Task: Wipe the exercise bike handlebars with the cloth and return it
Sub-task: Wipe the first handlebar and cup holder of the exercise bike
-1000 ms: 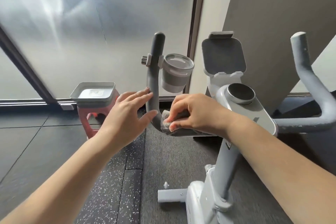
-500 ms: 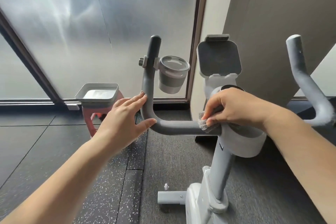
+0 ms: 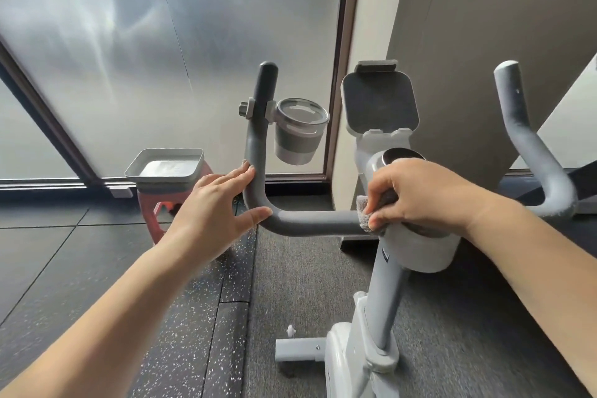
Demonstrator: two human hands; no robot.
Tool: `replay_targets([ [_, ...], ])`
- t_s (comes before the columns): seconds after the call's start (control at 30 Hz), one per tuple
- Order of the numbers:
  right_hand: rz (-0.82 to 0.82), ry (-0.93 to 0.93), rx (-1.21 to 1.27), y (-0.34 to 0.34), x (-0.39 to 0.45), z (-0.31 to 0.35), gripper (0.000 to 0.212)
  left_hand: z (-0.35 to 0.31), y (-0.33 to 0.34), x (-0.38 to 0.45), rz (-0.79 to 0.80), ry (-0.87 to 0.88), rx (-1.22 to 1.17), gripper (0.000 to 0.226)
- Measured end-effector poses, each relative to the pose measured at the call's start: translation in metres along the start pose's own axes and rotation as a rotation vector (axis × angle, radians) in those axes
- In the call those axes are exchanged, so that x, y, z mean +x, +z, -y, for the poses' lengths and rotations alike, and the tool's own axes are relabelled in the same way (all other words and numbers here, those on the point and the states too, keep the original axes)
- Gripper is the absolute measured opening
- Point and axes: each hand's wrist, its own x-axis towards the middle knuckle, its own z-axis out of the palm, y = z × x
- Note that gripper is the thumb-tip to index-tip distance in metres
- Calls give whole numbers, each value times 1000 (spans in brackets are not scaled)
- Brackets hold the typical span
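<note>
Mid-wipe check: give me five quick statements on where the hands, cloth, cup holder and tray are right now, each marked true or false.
1. The right hand grips the cloth against the left handlebar close to the centre post. True.
2. The left hand is wrapped in a fist round the handlebar. False: its fingers are straight and touch the bend.
3. The cup holder is clamped on the left handlebar's upright part. True.
4. The cloth lies in the tray on the red stool. False: it is in the right hand.
5. The right handlebar is being held. False: no hand touches it.
</note>
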Motion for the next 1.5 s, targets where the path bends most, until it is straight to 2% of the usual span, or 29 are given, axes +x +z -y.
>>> replay_targets([
  [0.1, -63, -126, 52, 23, 15, 22, 16, 1, 0, 1, -6, -5, 8, 80],
  [0.2, -115, -227, -31, 37, 27, 34, 16, 1, 0, 2, -11, -12, 13, 79],
  [0.27, -77, -202, -18, 29, 24, 30, 15, 2, 0, 2, -3, -17, 21, 79],
  [0.33, -27, -129, -39, 17, 15, 18, 21, 3, 0, 2, 0, -22, 17, 80],
  [0.43, 4, -8, -41, -1, 1, -1, 18, 2, 1, 2, 7, -25, 8, 80],
  [0.57, -71, -51, -45, 7, 4, -1, 11, 0, -2, 1, 8, -30, 20, 79],
  [0.67, -121, -116, -63, 20, 16, 8, 15, -2, -3, 0, 12, -41, 13, 80],
  [0.73, -92, -134, -93, 22, 22, 11, 26, -2, -3, 0, 11, -41, 15, 81],
  [0.83, 38, -78, -91, 13, 20, 10, 38, 0, -2, 0, 13, -35, 22, 83],
  [0.93, 77, -38, -80, 5, 20, 4, 33, 3, -2, 1, 6, -11, 28, 87],
  [1.03, -37, -3, 89, 6, 29, 9, 27, 8, -4, 5, -20, 20, 9, 83],
  [1.23, -240, 90, 725, 11, 81, 30, 25, 21, -17, 31, -97, 27, -105, 71],
  [1.37, -400, 116, 1034, -1, 134, 41, 20, 28, -25, 68, -120, 44, -122, 78],
  [1.5, -591, 192, 1155, -11, 193, 34, 10, 29, -28, 107, -106, 69, -108, 91],
])
